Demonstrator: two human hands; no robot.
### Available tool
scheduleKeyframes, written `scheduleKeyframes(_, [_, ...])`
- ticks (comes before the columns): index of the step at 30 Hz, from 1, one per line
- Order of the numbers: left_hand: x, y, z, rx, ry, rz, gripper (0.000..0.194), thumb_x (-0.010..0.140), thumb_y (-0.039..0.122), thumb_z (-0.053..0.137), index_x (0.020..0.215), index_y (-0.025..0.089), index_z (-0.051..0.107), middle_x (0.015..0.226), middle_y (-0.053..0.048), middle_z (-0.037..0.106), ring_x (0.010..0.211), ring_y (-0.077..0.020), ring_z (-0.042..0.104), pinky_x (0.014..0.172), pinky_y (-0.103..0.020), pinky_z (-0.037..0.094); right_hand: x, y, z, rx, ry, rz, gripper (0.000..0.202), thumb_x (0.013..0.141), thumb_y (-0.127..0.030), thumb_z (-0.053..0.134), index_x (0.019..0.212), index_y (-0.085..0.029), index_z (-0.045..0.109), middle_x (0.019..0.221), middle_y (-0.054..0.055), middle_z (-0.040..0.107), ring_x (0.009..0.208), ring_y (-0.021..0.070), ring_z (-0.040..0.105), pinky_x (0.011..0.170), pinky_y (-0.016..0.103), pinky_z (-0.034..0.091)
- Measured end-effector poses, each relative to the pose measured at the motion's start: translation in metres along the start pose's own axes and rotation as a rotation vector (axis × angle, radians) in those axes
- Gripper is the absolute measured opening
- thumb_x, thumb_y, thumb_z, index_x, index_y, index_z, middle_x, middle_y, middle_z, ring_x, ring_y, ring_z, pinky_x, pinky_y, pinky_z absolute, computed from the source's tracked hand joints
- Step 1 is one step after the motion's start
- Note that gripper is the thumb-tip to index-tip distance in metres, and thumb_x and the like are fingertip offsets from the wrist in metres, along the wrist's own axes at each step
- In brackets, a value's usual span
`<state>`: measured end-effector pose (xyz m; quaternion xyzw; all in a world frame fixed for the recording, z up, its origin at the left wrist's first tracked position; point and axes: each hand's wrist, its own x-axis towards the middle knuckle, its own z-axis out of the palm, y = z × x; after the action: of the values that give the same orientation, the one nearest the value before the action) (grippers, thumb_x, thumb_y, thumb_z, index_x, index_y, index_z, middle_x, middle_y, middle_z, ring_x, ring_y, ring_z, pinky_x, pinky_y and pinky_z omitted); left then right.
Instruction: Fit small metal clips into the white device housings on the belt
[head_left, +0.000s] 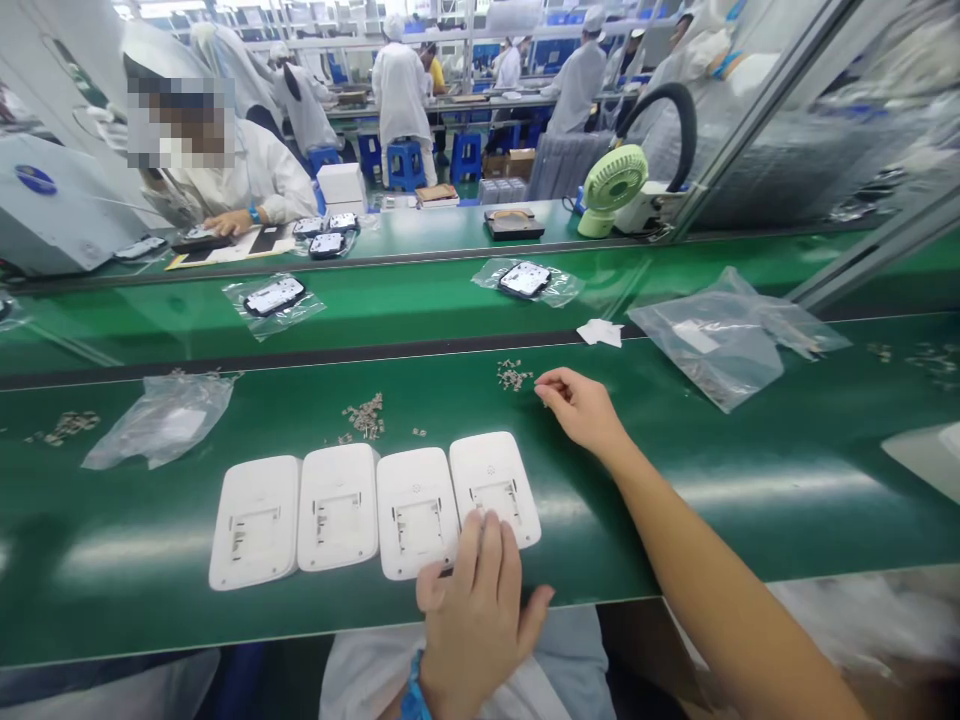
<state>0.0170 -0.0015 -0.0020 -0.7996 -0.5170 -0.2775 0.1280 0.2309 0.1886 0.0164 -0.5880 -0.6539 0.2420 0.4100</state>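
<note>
Several white plastic housings (337, 508) lie side by side in a row on the green work surface, each with a recessed compartment showing. My left hand (480, 600) rests palm down at the lower end of the rightmost housing (489, 455), its fingers stretched out and thumb spread, partly covering its compartment. Beyond the row, my right hand (581, 408) is closed in a pinch just right of a small pile of tiny metal pieces (513, 376). Whatever sits between its fingertips is too small to make out. Another metal-piece pile (366, 415) lies behind the middle housings.
Clear plastic bags lie at the left (169, 415) and right (712, 340). White paper pieces (600, 332) sit near the dark rail. Bagged black-and-white units (525, 280) rest on the strip beyond. A green fan (613, 185) and a seated co-worker (225, 170) are across the line.
</note>
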Motion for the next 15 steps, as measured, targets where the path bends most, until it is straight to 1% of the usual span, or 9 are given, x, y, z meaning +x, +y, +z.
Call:
scheduleKeyframes(2, [0.000,-0.001,-0.002,-0.072,-0.001,-0.019,0.045,0.090,0.046,0.060,0.123,0.017,0.067,0.127,-0.006,0.070,0.117,-0.0268,0.061,0.082,-0.041,0.035,0.000,-0.002,-0.001,0.119,0.011,0.056,0.026,0.084,-0.044,0.064,0.088,-0.018,0.064,0.068,0.001,0.062,0.059,0.0154,0.058,0.058,0.031,0.047])
scheduleKeyframes(3, [0.002,-0.002,-0.003,-0.125,0.010,-0.043,0.042,0.091,0.044,0.060,0.122,0.017,0.067,0.125,-0.007,0.071,0.118,-0.0274,0.061,0.085,-0.041,0.035,-0.001,-0.004,0.000,0.205,-0.010,0.078,0.028,0.082,-0.045,0.067,0.090,-0.018,0.063,0.069,0.000,0.061,0.058,0.0147,0.058,0.057,0.030,0.048])
scheduleKeyframes(5, [0.011,-0.003,-0.008,-0.219,0.065,-0.105,0.031,0.093,0.036,0.060,0.117,0.018,0.067,0.119,-0.009,0.072,0.115,-0.0278,0.062,0.091,-0.042,0.033,-0.007,-0.013,0.003,0.387,-0.109,0.100,0.032,0.079,-0.045,0.072,0.092,-0.018,0.062,0.071,-0.001,0.062,0.058,0.0137,0.060,0.055,0.029,0.050])
scheduleKeyframes(7, [0.028,-0.005,-0.013,-0.260,0.124,-0.151,0.023,0.094,0.025,0.060,0.115,0.018,0.066,0.114,-0.009,0.072,0.108,-0.0252,0.064,0.092,-0.042,0.032,-0.017,-0.026,0.007,0.526,-0.241,0.081,0.030,0.079,-0.042,0.074,0.093,-0.018,0.062,0.071,0.000,0.063,0.061,0.0143,0.063,0.058,0.029,0.053])
scheduleKeyframes(9, [0.050,-0.008,-0.016,-0.261,0.144,-0.177,0.023,0.095,0.017,0.059,0.117,0.018,0.063,0.113,-0.009,0.071,0.101,-0.0216,0.065,0.089,-0.041,0.031,-0.028,-0.040,0.010,0.612,-0.359,0.032,0.025,0.083,-0.038,0.073,0.093,-0.018,0.063,0.072,0.001,0.065,0.067,0.0154,0.066,0.062,0.030,0.055])
scheduleKeyframes(10, [0.062,-0.010,-0.017,-0.265,0.139,-0.196,0.024,0.095,0.016,0.057,0.119,0.017,0.062,0.114,-0.009,0.070,0.101,-0.0206,0.064,0.088,-0.040,0.032,-0.034,-0.045,0.010,0.646,-0.401,0.006,0.022,0.085,-0.037,0.072,0.094,-0.019,0.063,0.074,0.001,0.066,0.069,0.0157,0.067,0.064,0.031,0.057])
scheduleKeyframes(12, [0.082,-0.013,-0.016,-0.319,0.109,-0.221,0.023,0.098,0.016,0.053,0.120,0.018,0.060,0.115,-0.008,0.070,0.102,-0.0194,0.064,0.086,-0.038,0.033,-0.042,-0.053,0.009,0.699,-0.436,-0.038,0.018,0.087,-0.034,0.071,0.096,-0.020,0.064,0.080,0.002,0.067,0.074,0.0159,0.068,0.067,0.032,0.058])
scheduleKeyframes(13, [0.090,-0.014,-0.016,-0.371,0.074,-0.229,0.022,0.099,0.016,0.050,0.118,0.019,0.060,0.113,-0.007,0.070,0.102,-0.0189,0.064,0.086,-0.037,0.033,-0.045,-0.054,0.008,0.716,-0.432,-0.057,0.016,0.087,-0.032,0.072,0.097,-0.020,0.065,0.082,0.003,0.067,0.075,0.0157,0.068,0.068,0.031,0.059])
scheduleKeyframes(15, [0.102,-0.017,-0.014,-0.504,-0.024,-0.255,0.019,0.100,0.014,0.048,0.110,0.022,0.062,0.107,-0.003,0.071,0.099,-0.0173,0.063,0.085,-0.036,0.034,-0.049,-0.056,0.005,0.747,-0.385,-0.095,0.015,0.086,-0.027,0.074,0.099,-0.022,0.067,0.085,0.003,0.067,0.077,0.0147,0.067,0.070,0.029,0.059])
